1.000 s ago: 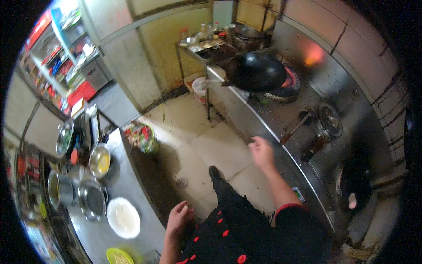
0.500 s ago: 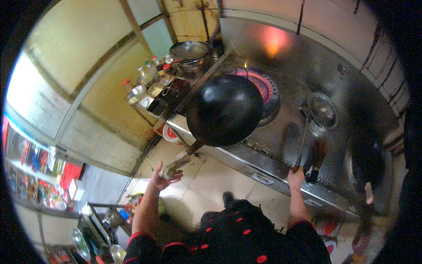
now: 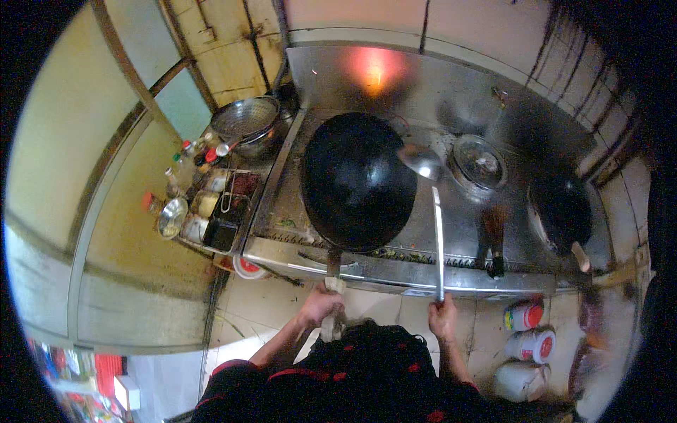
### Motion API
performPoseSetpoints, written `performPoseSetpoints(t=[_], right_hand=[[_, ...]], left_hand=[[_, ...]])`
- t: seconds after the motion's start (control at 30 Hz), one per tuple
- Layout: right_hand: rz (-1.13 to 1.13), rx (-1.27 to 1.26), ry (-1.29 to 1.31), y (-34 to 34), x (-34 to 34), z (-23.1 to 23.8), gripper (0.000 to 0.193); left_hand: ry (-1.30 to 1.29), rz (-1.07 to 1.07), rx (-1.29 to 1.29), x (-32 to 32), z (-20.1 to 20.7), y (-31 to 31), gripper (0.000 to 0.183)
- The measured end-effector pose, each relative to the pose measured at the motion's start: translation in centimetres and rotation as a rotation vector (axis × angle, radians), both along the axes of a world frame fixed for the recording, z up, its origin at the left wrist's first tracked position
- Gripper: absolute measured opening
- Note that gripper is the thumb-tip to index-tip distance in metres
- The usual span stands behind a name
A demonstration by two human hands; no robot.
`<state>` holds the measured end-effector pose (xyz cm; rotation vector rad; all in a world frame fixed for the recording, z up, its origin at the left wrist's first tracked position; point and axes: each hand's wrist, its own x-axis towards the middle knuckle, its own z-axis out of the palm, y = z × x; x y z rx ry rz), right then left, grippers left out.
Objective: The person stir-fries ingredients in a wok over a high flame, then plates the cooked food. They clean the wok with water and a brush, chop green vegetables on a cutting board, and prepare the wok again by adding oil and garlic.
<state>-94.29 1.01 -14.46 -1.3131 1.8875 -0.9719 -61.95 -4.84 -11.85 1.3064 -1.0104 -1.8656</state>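
A large black wok (image 3: 358, 187) sits over the stove's burner, which it hides from sight. Its handle, wrapped in pale cloth, points toward me, and my left hand (image 3: 321, 306) is closed around it. My right hand (image 3: 443, 317) grips the end of a long metal ladle (image 3: 439, 243). The ladle's bowl (image 3: 422, 162) is up by the wok's right rim; I cannot tell whether the two touch. Nothing shows inside the dark wok.
Left stand seasoning containers (image 3: 209, 204), bottles and a metal strainer (image 3: 247, 118). On the steel stove top (image 3: 451, 218) at right are a lidded round pot (image 3: 479, 166), a brush (image 3: 495, 236) and a second wok (image 3: 560, 211). Tubs (image 3: 530, 345) stand on the floor. An orange glow reflects off the back panel.
My left hand has gone from open fingers under the wok handle to a closed grip. The wok now covers the burner. The ladle has swung up beside the wok, and my view has turned.
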Motion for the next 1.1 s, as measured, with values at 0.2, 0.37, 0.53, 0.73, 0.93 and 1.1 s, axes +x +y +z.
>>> performPoseSetpoints(t=[0.2, 0.37, 0.53, 0.73, 0.93, 1.1], right_hand=[[0.001, 0.088, 0.399, -2.1, 5.5, 1.6, 0.018], [-0.112, 0.177, 0.599, 3.0, 0.7, 0.5, 0.021], [-0.248, 0.200, 0.535, 2.7, -0.2, 1.2, 0.022], [-0.008, -0.055, 0.514, -4.1, 4.2, 1.9, 0.025], [-0.129, 0.153, 0.642, 2.9, -3.1, 0.9, 0.019], [-0.065, 0.060, 0.199, 2.1, -3.0, 0.6, 0.027]], left_hand=[[-0.589, -0.071, -0.435, 1.0, 1.4, -1.6, 0.040], [-0.643, -0.063, -0.535, 0.1, 3.4, -3.7, 0.043], [-0.731, -0.021, -0.586, -0.7, 4.2, -4.9, 0.040], [-0.574, -0.015, -0.626, -0.8, 2.9, -5.1, 0.036], [-0.151, 0.146, 0.070, -0.4, 4.7, -11.2, 0.036], [0.766, 0.110, 0.461, -0.6, 3.0, -17.1, 0.020]])
